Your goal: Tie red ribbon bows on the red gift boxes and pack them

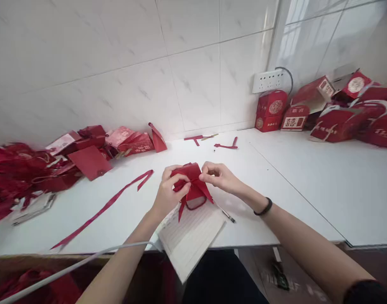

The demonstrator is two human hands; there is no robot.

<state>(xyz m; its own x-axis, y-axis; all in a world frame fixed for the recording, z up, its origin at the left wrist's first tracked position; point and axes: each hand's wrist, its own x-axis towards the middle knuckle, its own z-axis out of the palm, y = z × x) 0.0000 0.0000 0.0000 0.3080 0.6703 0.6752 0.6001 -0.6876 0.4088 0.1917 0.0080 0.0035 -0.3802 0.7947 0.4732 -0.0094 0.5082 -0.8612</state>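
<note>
A small red gift box (195,192) with a dark cord loop sits near the table's front edge, partly over a lined notepad (193,236). Around it runs a red ribbon (207,191), tied in a bow whose tails hang toward me. My left hand (174,185) is at the box's left side, thumb and index finger pinching the bow near its knot. From the right, my right hand (219,175) pinches the ribbon's right loop between thumb and fingers. A pen (227,213) lies beside the notepad, half hidden by the box.
One long red ribbon (107,204) lies on the white table to the left. Red boxes and bags (90,162) are heaped at far left; more red boxes (271,110) stand at right below a power strip (268,81). Ribbon scraps (195,138) lie near the wall. A white cable (85,257) crosses the front left.
</note>
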